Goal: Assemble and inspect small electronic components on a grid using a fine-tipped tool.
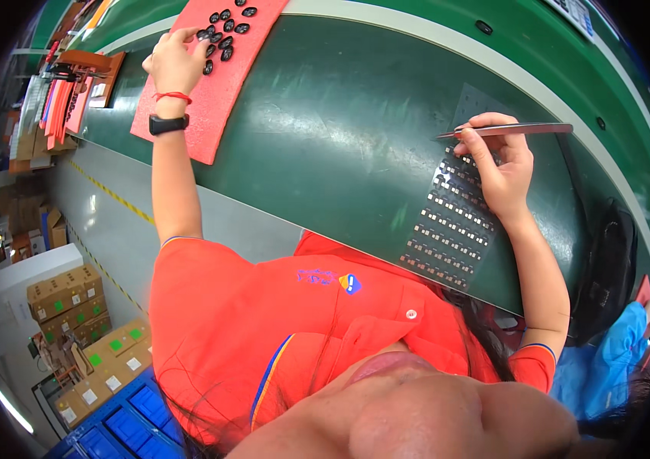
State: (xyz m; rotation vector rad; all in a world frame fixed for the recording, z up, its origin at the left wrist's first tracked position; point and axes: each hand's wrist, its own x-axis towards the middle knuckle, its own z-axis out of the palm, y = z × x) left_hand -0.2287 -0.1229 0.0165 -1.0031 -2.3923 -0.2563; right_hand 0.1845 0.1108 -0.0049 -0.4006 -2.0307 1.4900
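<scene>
Tweezers [543,128] gripped in right hand [505,168], over clear sheet [476,101]. Left hand [176,67] at black pieces [226,41] on pink foam [222,99]; can't tell if one's pinched. Best: take one by its edges, neighbours undisturbed, tweezers' tips clear.

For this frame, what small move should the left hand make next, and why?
Probably pinch one of the black oval pieces and lift it off the pink foam sheet: the left hand is at the cluster's edge, while the right hand holds tweezers near small parts.
</scene>
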